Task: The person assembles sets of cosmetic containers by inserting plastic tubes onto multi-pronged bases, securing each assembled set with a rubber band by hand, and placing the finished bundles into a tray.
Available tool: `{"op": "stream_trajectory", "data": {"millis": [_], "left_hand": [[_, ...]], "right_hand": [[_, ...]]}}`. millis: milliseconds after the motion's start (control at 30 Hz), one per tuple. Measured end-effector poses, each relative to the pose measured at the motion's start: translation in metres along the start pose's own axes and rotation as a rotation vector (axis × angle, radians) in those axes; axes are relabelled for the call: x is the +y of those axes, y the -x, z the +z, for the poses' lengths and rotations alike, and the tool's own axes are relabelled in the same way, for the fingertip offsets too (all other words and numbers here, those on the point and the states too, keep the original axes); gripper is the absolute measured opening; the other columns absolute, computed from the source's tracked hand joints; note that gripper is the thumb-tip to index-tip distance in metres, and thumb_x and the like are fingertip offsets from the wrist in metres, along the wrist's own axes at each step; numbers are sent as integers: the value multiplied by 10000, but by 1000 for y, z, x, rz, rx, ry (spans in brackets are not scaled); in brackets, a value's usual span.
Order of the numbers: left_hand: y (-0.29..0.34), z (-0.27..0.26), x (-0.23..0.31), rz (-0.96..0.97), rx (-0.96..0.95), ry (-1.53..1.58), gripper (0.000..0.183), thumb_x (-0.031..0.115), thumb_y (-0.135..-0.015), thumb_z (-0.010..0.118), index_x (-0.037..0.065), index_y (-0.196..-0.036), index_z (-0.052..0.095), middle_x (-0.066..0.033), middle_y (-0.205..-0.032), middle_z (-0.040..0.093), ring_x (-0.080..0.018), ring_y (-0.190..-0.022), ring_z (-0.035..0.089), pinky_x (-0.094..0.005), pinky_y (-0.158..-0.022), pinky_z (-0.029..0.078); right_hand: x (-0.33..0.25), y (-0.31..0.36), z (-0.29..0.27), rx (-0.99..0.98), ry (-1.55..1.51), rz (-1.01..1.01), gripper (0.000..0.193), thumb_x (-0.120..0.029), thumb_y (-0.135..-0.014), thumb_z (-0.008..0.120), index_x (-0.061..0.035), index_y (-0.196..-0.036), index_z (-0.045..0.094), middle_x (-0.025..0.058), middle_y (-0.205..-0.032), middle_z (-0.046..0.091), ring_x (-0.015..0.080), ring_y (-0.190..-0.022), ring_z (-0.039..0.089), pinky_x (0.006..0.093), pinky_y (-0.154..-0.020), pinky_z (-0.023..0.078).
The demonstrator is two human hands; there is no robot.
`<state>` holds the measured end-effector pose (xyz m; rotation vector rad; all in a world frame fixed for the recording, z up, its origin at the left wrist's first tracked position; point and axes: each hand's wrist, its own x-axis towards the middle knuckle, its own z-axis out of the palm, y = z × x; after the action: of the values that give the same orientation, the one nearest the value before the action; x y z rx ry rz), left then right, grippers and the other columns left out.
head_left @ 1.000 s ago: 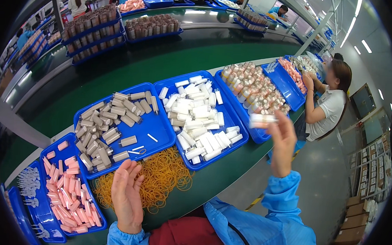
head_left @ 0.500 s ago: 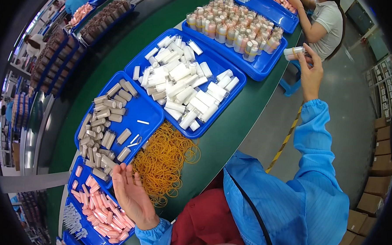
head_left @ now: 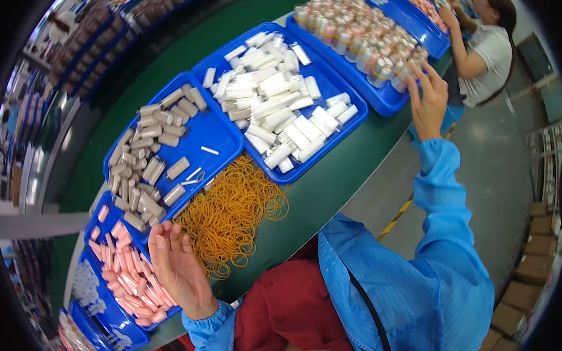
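Observation:
My right hand (head_left: pixel 430 100) reaches to the right end of the far blue tray (head_left: pixel 384 107). Its thumb and fingers curl around a banded bundle of clear tubes (head_left: pixel 400 82) standing at that end, partly hidden by the fingers. The tray is packed with upright bundles of white, pink and grey tubes (head_left: pixel 343 37). My left hand (head_left: pixel 179 271) is open, palm up, with nothing in it. It hovers between the pink tubes (head_left: pixel 129 269) and a heap of yellow rubber bands (head_left: pixel 229 211) on the green table.
White tubes (head_left: pixel 272 93) fill the middle blue tray (head_left: pixel 354 119). Grey-beige tubes (head_left: pixel 164 126) and thin white strips lie in another tray (head_left: pixel 217 119). Small clear parts (head_left: pixel 88 292) sit by the pink tubes. A person (head_left: pixel 483 59) works at the far right; cardboard boxes (head_left: pixel 534 259) line the right side.
My right hand has carried the tube bundle from beside the far tray to its right end. My left hand stays open, shifted slightly left and down in the picture. The whole view has tilted.

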<state>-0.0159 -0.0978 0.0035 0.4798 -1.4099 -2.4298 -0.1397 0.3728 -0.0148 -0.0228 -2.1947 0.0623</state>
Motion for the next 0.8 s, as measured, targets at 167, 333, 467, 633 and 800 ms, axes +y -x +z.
{"op": "stream_trajectory", "data": {"millis": [167,333,467,633,800], "left_hand": [[6,8,5,1,19,14,269,183,-975,571,20,-1189,560,-84,-1134,612,-179,-1043,579,-303,-875,444],[14,2,14,66,13,-13,276,205,-966,594,47,-1192,573,-60,-1107,608,-156,-1000,587,-295,-870,448],[29,-28,22,216,129,-141,218,186,-980,570,37,-1140,574,-61,-1053,594,-140,-935,576,-274,-843,453],[36,-60,32,333,297,-274,159,128,-990,533,5,-1084,572,-76,-991,602,-144,-879,577,-278,-839,470],[33,-94,44,478,386,-573,173,115,-995,524,-6,-1112,565,-83,-1000,602,-146,-901,575,-271,-835,472]], "right_hand": [[-76,-30,14,-59,-391,-117,264,-96,-854,658,-85,-1118,662,112,-1004,667,299,-870,625,387,-742,504],[-120,-42,119,-316,-202,-307,300,-74,-816,608,-42,-1113,595,138,-895,623,305,-842,630,409,-707,531],[-127,-37,138,-417,-72,-376,331,-54,-814,565,-30,-1143,558,144,-900,622,308,-800,644,411,-670,552],[-136,-49,104,-651,-28,-195,481,-87,-773,632,-56,-1241,523,183,-968,628,353,-796,662,428,-698,560],[-128,-66,86,-419,-242,-158,489,-112,-797,633,-109,-1274,523,167,-925,620,329,-758,653,452,-655,527]]}}
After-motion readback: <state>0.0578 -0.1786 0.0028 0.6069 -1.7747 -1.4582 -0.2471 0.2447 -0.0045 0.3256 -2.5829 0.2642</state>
